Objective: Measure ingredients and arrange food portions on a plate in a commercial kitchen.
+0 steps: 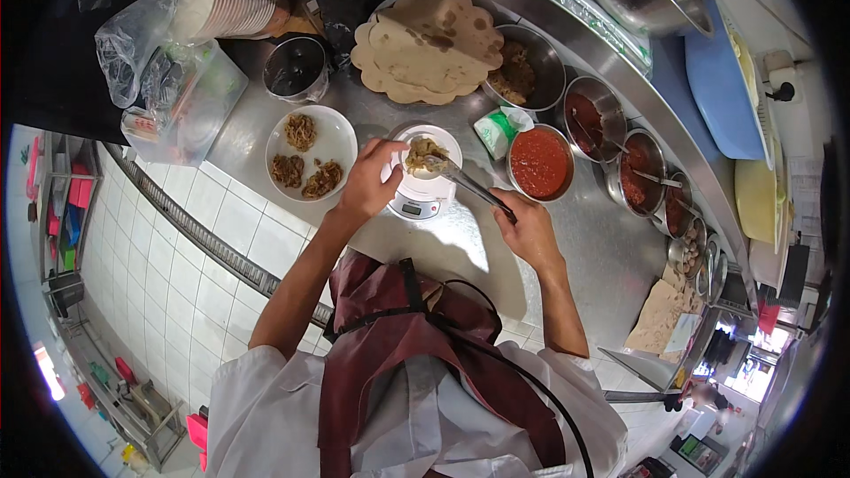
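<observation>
A white digital kitchen scale (414, 208) stands on the steel counter, with a small heap of shredded, cooked-looking food (425, 155) in a small light dish on top. My right hand (530, 229) grips metal tongs (475, 187) by their dark handle; the tips touch the heap. At the dish's left side is my left hand (373, 179), thumb and fingers apart; whether the fingertips touch the rim is hard to tell. Left of it, a round white plate (277, 194) bears three separate small heaps of similar shredded food.
Behind the scale lie scalloped brown sheets (425, 46). A bowl of red sauce (541, 162) and a green-white packet (498, 133) stand to the right, with several more steel bowls beyond. Back left are a dark-filled steel pot (295, 70) and a plastic container (212, 99).
</observation>
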Demonstrator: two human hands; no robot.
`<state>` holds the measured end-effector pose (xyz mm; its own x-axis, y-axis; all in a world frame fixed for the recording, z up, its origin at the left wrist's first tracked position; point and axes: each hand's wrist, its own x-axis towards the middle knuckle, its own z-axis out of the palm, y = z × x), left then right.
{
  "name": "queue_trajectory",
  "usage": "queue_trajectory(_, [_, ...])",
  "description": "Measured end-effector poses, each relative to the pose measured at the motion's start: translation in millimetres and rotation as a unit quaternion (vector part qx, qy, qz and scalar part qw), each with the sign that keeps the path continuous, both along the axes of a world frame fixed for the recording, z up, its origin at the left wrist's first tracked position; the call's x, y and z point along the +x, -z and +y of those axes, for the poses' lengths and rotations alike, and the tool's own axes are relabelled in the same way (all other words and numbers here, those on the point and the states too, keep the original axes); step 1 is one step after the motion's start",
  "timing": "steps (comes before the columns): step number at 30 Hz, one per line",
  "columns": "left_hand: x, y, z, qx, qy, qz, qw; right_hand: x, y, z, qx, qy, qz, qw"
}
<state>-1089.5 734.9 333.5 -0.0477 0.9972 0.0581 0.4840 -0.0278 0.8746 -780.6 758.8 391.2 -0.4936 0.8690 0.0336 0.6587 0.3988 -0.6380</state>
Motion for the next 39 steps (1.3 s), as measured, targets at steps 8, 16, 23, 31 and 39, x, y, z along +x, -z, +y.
queue_trajectory(8, [4.3, 16.1, 10.1, 0.130, 0.047, 0.142, 0.980, 8.8, -24.1, 2.2, -0.090, -0.006, 0.013, 0.996])
queue_trajectory(16, [0.6, 6.3, -14.2, 0.119, -0.043, 0.005, 0.992, 35.2, -26.2, -0.8, -0.094, 0.054, 0.081, 0.991])
queue_trajectory(23, [-0.8, 20.1, -39.9, 0.077, -0.074, 0.005, 0.994, 37.7, -25.7, -5.6, -0.110, 0.088, 0.075, 0.987])
queue_trajectory(31, [3.5, 28.8, -48.3, 0.106, -0.078, -0.014, 0.991, 31.5, -37.2, -7.4, -0.095, 0.087, 0.069, 0.989])
queue_trajectory(39, [3.2, 23.2, -48.5, 0.096, -0.078, -0.023, 0.992, 33.1, -37.3, 0.1, -0.044, 0.108, 0.050, 0.992])
